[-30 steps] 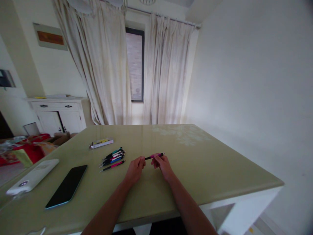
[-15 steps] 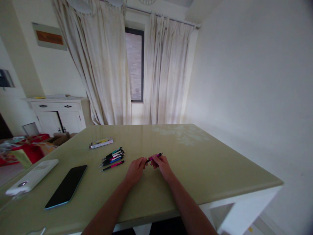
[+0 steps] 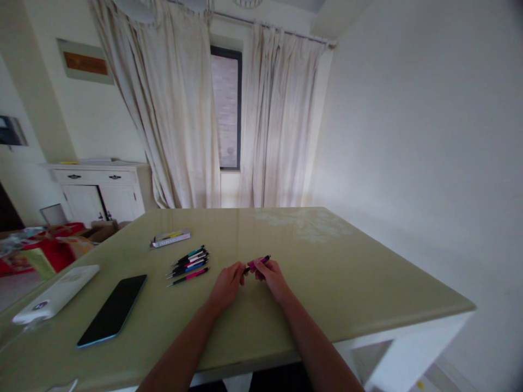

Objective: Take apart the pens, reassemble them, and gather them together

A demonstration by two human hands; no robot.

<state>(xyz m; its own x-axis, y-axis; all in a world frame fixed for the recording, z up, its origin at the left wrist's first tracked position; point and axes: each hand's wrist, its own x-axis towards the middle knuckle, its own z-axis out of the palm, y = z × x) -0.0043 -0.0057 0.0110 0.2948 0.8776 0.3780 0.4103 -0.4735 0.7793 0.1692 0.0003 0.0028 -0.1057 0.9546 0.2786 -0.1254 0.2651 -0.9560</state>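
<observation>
Between my two hands, just above the table, is a pen (image 3: 260, 261) with a magenta barrel and black ends. The fingers of my right hand (image 3: 269, 275) pinch its magenta part, its black end pointing up to the right. My left hand (image 3: 229, 280) closes its fingertips around the pen's other, black end; the tip is hidden there. To the left of my left hand lies a pile of pens (image 3: 192, 262) in black with teal, white, red and blue parts. A pink and black pen (image 3: 188, 276) lies along the near side of that pile.
Behind the pile sits a clear-and-white pen box (image 3: 170, 238) with something yellow inside. A dark-screened phone (image 3: 113, 310) and a white device (image 3: 57, 294) lie on the left of the table (image 3: 347, 294). A cable end (image 3: 65, 385) shows at the near left edge.
The view has shifted very slightly. Both hands keep their hold on the pen, and nothing on the table has visibly moved.
</observation>
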